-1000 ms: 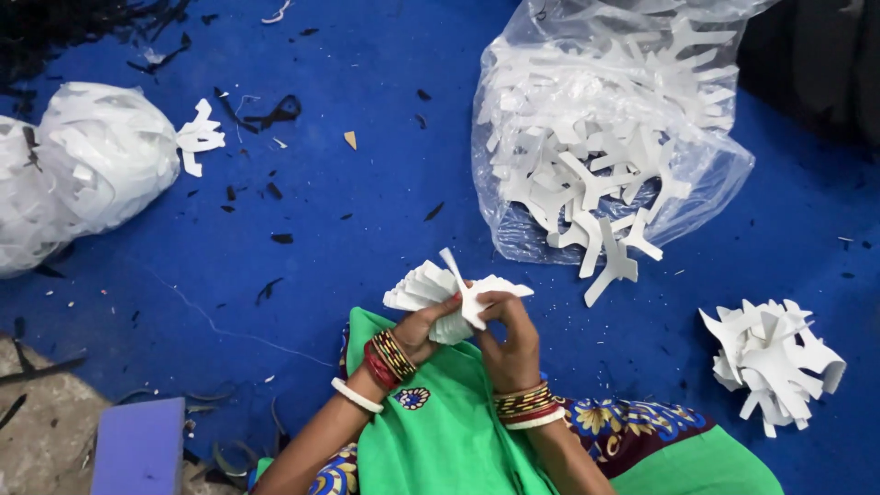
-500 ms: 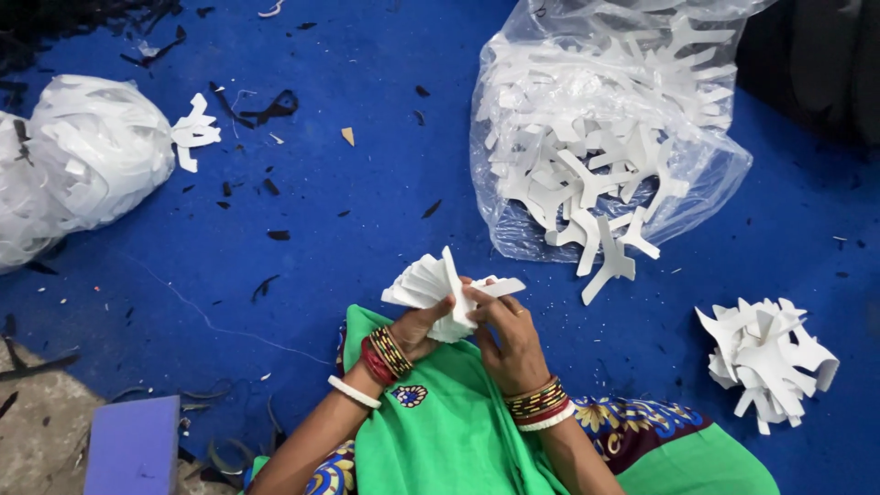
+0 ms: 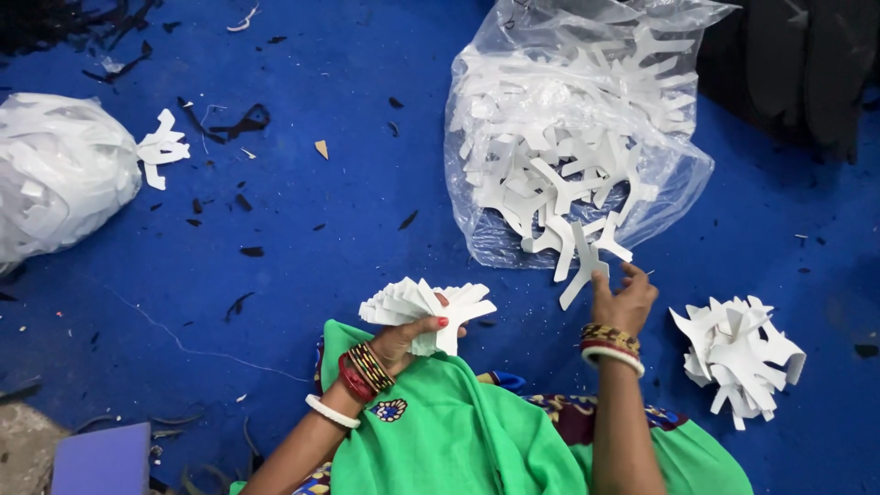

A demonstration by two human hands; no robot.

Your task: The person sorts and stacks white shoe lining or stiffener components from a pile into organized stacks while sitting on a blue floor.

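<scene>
Two hands: left hand grips white cutouts (fanned), right hand seemingly touching piece.

Open blue floor left; bag, bundle flank right.

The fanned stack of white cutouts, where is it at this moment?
In the head view, the fanned stack is low in the middle, held in the left hand above the green cloth, left of the right hand.

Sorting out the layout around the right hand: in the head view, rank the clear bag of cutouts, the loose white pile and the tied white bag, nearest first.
From the right hand:
1. Clear bag of cutouts, just ahead.
2. Loose white pile, to its right.
3. Tied white bag, far left.
</scene>
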